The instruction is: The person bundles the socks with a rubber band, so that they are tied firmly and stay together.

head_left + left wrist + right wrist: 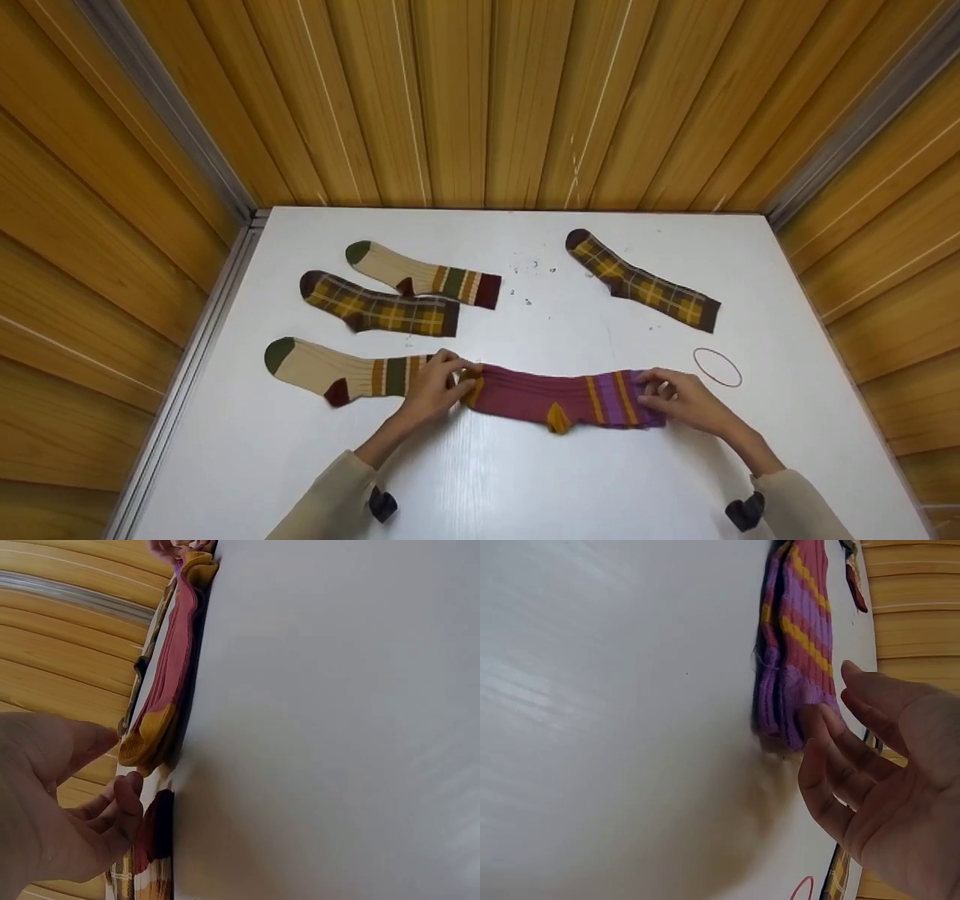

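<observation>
A pink sock (525,394) with mustard toe and heel and a purple striped cuff lies flat near the table's front. At its toe (146,739) is my left hand (433,388), thumb and fingers apart on either side of it. My right hand (682,401) touches the purple cuff (802,690) with loosely bent fingers, the thumb held away. Two cuff layers lie one on the other there, like a stacked pair. Left of it lies a beige sock (322,364) with a green toe, its cuff partly hidden behind my left hand.
Farther back on the white table (525,480) lie a brown plaid sock (382,307), another beige sock (397,266) and, at the right, a second plaid sock (645,285). A thin red elastic band (718,367) is beyond my right hand. Wooden panels (480,105) enclose the table.
</observation>
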Demonstrator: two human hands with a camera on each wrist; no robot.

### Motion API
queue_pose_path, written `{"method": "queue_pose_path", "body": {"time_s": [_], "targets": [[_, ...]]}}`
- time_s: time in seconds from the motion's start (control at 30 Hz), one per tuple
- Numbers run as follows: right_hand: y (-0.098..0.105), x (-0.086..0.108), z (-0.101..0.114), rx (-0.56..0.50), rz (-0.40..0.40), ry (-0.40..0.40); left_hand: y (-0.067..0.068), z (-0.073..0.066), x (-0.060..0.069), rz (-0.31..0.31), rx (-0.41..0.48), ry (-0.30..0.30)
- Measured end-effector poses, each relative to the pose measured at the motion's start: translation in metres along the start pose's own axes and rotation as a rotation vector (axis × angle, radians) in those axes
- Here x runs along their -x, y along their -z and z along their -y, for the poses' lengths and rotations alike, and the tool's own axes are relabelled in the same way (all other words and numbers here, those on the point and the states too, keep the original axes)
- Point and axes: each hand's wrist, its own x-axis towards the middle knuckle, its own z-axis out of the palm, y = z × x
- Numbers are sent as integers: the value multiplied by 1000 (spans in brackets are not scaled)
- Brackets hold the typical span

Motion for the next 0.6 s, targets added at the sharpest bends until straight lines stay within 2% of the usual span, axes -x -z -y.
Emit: {"method": "queue_pose_path", "body": {"time_s": [0.07, 0.13, 0.2, 0.4, 0.5, 0.6], "targets": [[-3, -1, -1, 52, -11, 26, 0, -1, 1, 49, -23, 6], [-4, -1, -1, 95, -16, 8, -1, -2, 1, 92, -42, 16], [-3, -1, -2, 124, -14, -28, -1, -2, 1, 110, -46, 26], [2, 2, -1, 172, 4, -106, 6, 1, 3, 98, -1, -5], [5, 4, 1, 223, -10, -153, 18, 7, 5, 82, 49, -29], [9, 3, 4, 258, -38, -195, 36, 17, 9, 58, 92, -14]]}}
